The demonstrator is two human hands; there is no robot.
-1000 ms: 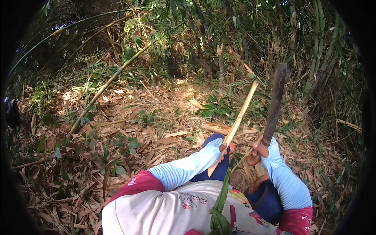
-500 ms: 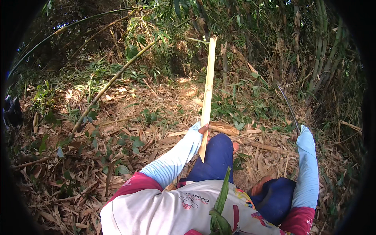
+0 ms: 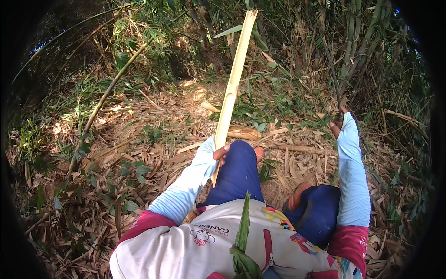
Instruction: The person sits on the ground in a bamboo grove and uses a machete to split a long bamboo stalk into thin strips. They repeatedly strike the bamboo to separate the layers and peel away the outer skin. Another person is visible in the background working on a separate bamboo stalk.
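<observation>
A long, pale split piece of bamboo [image 3: 231,88] rises upward and slightly right from my left hand [image 3: 221,153]. The fingers close round it near its lower end, which tapers to a point above my bent knee. On the right, my right hand [image 3: 340,122] grips a long, dark, narrow blade, seemingly a machete [image 3: 331,67]. Its handle is mostly hidden by the fingers, and the blade stands nearly upright against the bamboo clump. The bamboo piece and the blade are well apart.
Dry leaves and bamboo scraps cover the ground. A cut bamboo section [image 3: 244,133] lies beyond my knee [image 3: 241,160]. At left a thin bamboo pole [image 3: 102,100] leans diagonally. Dense bamboo stems [image 3: 353,42] stand at the back right. A folded green leaf [image 3: 244,225] hangs over my shirt.
My right hand has risen, swinging the blade more upright. The split bamboo now reaches higher in view and tilts more to the right, still in my left hand. The whole view has shifted slightly.
</observation>
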